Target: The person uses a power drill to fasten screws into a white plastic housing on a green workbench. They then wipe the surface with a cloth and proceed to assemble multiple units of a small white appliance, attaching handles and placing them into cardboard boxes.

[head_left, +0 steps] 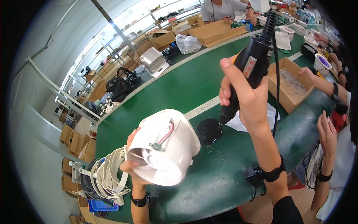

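The left hand (pixel 129 166) was curled around a white housing (pixel 181 147) at its 9 o'clock side, fingers closed on the wall and round opening, holding it tilted above the near part of the green desk (pixel 179 89). A red-and-pale wire (pixel 168 133) ran down the housing's outside to a small green connector (pixel 157 146). At 2 o'clock from the housing, the right hand (pixel 249 99) was wrapped firmly about a black electric screwdriver (pixel 257 56), its cord end up and its tip slanting down toward 7 o'clock. That tip overlapped the edge of a black disc (pixel 203 130) lying on the desk; whether the two touched could not be told. A white sheet (pixel 244 121) lay partly behind the right forearm, and farther out at 2 o'clock stood a cardboard box (pixel 282 98) of small metallic pieces, with a co-worker's hand (pixel 307 73) at its far side. White curved parts (pixel 108 175) were stacked at 8 o'clock from the housing, just above a blue tray (pixel 99 205). A silvery casing (pixel 151 61) stood at 12 o'clock, across the desk.
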The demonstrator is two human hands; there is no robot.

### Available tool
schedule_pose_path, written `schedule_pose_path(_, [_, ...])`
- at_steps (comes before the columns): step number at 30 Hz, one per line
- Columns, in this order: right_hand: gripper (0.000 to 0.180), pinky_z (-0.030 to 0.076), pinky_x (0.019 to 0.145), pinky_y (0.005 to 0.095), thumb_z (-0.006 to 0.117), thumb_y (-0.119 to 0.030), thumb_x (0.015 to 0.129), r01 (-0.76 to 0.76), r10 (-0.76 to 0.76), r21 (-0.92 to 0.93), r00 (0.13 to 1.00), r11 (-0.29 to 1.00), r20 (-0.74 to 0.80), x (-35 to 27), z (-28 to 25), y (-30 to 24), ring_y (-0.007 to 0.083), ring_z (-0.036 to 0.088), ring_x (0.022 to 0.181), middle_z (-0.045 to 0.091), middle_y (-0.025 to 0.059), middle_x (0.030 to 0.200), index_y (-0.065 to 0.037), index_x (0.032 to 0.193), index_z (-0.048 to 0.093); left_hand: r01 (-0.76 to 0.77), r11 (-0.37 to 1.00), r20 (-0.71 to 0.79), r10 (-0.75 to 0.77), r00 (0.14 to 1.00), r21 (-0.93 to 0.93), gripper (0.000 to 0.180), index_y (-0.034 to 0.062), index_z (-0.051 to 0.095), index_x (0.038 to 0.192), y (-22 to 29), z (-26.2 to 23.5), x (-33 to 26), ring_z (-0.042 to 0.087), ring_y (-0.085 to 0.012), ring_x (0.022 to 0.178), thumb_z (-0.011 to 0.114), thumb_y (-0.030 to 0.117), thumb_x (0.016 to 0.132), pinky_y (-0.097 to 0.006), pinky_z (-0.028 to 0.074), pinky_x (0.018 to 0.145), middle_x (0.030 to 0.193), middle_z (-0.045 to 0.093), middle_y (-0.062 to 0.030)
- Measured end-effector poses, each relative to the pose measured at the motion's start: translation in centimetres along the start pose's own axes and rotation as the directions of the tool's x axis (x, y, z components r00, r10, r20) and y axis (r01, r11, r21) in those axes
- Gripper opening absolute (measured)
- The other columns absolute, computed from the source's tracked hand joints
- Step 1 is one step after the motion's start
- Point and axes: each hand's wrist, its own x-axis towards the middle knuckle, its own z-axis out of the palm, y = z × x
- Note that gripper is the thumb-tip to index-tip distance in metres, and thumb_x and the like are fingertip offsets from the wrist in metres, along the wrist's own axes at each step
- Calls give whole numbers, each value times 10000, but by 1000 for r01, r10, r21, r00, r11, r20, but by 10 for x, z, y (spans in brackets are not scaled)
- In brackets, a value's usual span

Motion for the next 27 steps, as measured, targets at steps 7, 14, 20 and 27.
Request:
schedule_pose_path(7, [296, 361, 443, 241, 720, -170, 894, 28, -28, -24, 1000, 999, -3, 1, -1, 5, 50, 485, 472, 524, -25, 561, -69, 672, 553, 216, 963, -133, -196, 972, 161, 992, 61, 340, 1261, -45, 51, 53, 479, -232, 1064, 954, 420, 570, -393, 431, 931, 1183, 394, -94])
schedule_pose_path(14, [296, 365, 528, 288, 728, -155, 856, 84, -79, -71, 995, 994, 64, 7, -1, 21, 72, 434, 576, 509, -13, 606, -28, 685, 523, 525, 705, -229, -478, 848, 477, 479, -7, 597, 775, -192, 125, 114, 589, -178, 728, 861, 387, 708, -358, 501, 712, 752, 639, -100])
schedule_pose_path(20, [289, 349, 518, 286, 720, -179, 873, -28, 40, -136, 995, 990, 89, 2, -1, 18, 75, 415, 569, 502, -16, 615, -26, 716, 531, 627, 695, -219, -590, 777, 352, 594, -22, 623, 806, -222, 123, 138, 677, -351, 823, 840, 519, 691, -447, 519, 783, 812, 691, -208])
schedule_pose_path(27, [261, 387, 503, 270, 714, -195, 877, -77, 96, -142, 986, 987, 137, -1, 2, 28, 65, 461, 549, 516, -17, 621, -31, 755, 553, 286, 877, 53, -331, 942, 386, 955, -11, 311, 1477, -257, 128, 129, 568, -408, 1206, 803, 357, 747, -449, 451, 1023, 1377, 502, -271])
